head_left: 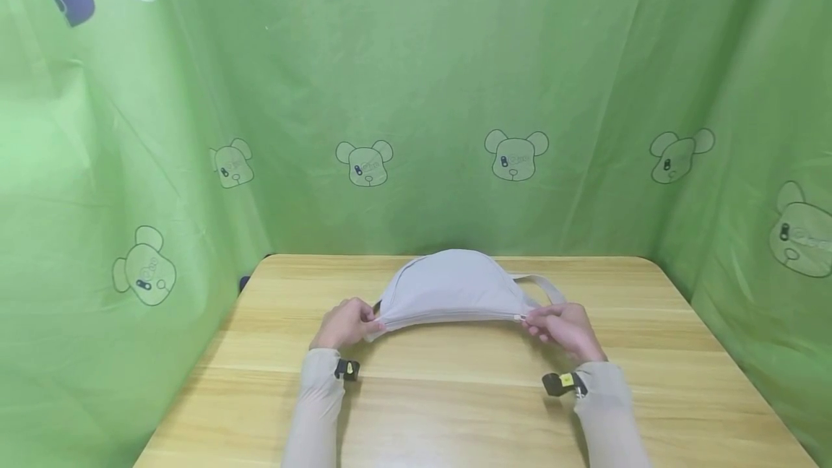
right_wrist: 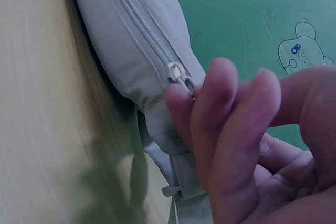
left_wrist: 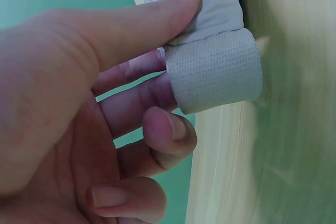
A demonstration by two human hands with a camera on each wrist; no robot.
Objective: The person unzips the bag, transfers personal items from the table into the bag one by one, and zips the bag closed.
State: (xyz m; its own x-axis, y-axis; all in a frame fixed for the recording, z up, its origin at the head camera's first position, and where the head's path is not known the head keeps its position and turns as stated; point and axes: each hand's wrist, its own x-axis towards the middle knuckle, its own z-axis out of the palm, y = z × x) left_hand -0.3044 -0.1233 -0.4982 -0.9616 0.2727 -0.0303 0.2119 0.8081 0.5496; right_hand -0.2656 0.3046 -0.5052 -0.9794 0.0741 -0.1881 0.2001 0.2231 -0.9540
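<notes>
A pale grey waist bag point(head_left: 455, 284) lies on the wooden table, its curved edge toward the back and its zip point(head_left: 448, 315) along the front. My left hand point(head_left: 349, 323) pinches the bag's left end between thumb and fingers, thumb on the fabric beside the zip's end. A folded webbing strap point(left_wrist: 215, 72) comes off that end, close to my fingers. At the right end my right hand point(head_left: 564, 327) pinches the pull of the zip slider point(right_wrist: 175, 71). The zip's teeth look joined along the stretch behind the slider. My right fingers partly hide the pull.
The bag's strap point(head_left: 546, 286) loops out behind its right end. A light wood table point(head_left: 442, 410) spreads out under both forearms. Green curtains point(head_left: 422, 92) with bear prints stand behind and on both sides. Each wrist carries a small black camera point(head_left: 556, 384).
</notes>
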